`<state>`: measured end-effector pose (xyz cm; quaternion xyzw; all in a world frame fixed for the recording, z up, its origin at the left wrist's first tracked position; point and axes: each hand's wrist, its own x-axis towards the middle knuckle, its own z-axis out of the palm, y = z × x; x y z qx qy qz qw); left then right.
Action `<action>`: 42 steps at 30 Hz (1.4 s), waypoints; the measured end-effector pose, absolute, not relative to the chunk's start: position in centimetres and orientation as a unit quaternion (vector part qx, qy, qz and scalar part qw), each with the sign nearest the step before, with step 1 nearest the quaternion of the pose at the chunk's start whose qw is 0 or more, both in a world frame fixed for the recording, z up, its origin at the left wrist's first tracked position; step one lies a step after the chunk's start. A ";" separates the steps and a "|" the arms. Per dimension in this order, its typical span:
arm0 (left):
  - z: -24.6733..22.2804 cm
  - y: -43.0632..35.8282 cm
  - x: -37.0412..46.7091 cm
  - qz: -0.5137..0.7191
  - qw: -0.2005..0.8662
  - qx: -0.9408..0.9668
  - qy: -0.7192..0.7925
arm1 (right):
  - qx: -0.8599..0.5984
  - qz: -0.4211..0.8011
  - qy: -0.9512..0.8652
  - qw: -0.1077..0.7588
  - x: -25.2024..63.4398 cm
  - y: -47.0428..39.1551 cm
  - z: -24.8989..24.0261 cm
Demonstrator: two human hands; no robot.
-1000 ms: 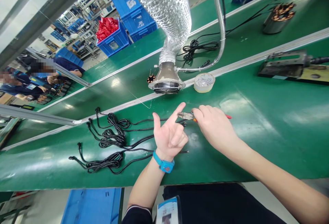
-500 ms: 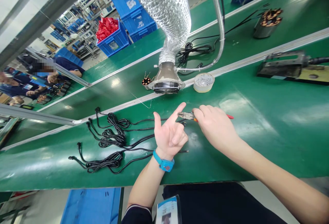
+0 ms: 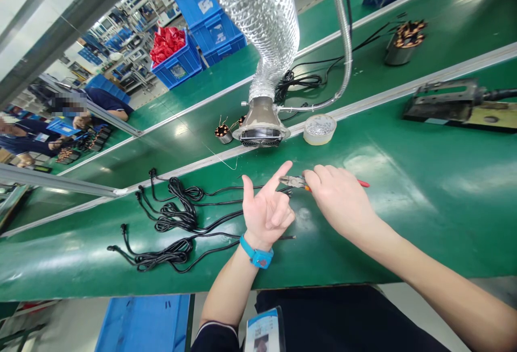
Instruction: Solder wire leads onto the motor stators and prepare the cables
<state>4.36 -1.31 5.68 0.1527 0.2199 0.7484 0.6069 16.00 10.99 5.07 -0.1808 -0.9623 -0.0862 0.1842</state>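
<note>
My right hand [image 3: 339,198] grips small red-handled pliers [image 3: 297,181], jaws pointing left at the tip of my left index finger. My left hand [image 3: 266,209] is raised palm toward me, index and thumb stretched out, the other fingers curled over thin black wire ends [image 3: 287,192]. A blue strap [image 3: 256,255] circles my left wrist. Bundled black cords [image 3: 173,217] lie on the green bench [image 3: 424,190] to the left, their leads running toward my left hand.
A silver flexible duct with a metal hood [image 3: 262,125] hangs just behind my hands. A tape roll [image 3: 320,129] and a dark metal fixture [image 3: 448,101] sit to the right. Copper-wound stators [image 3: 223,132] ride the rear belt. Blue crates [image 3: 202,28] and other workers [image 3: 60,125] are far left.
My hands have stayed almost still. On the rear belt the stators and black cable have drifted left; one small stator now shows clear of the hood.
</note>
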 end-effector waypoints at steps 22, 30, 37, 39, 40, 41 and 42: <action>5.5 -1.3 4.3 0.747 0.610 0.151 0.216 | -0.179 -0.121 -0.955 0.203 16.1 10.9 5.3; 5.7 -1.2 4.3 0.743 0.607 0.150 0.237 | -0.180 -0.130 -0.952 0.210 16.2 10.8 5.3; 5.6 -1.3 4.4 0.748 0.607 0.145 0.226 | -0.178 -0.131 -0.951 0.216 16.1 10.9 5.2; 5.7 -1.3 4.4 0.748 0.604 0.144 0.233 | -0.179 -0.131 -0.951 0.217 16.1 10.9 5.2; 5.7 -1.3 4.4 0.749 0.603 0.143 0.236 | -0.179 -0.132 -0.950 0.218 16.1 10.9 5.2; 5.8 -1.3 4.4 0.749 0.602 0.142 0.238 | -0.178 -0.132 -0.950 0.219 16.0 10.9 5.1; 5.8 -1.4 4.5 0.750 0.601 0.140 0.237 | -0.177 -0.131 -0.951 0.219 16.0 10.9 5.1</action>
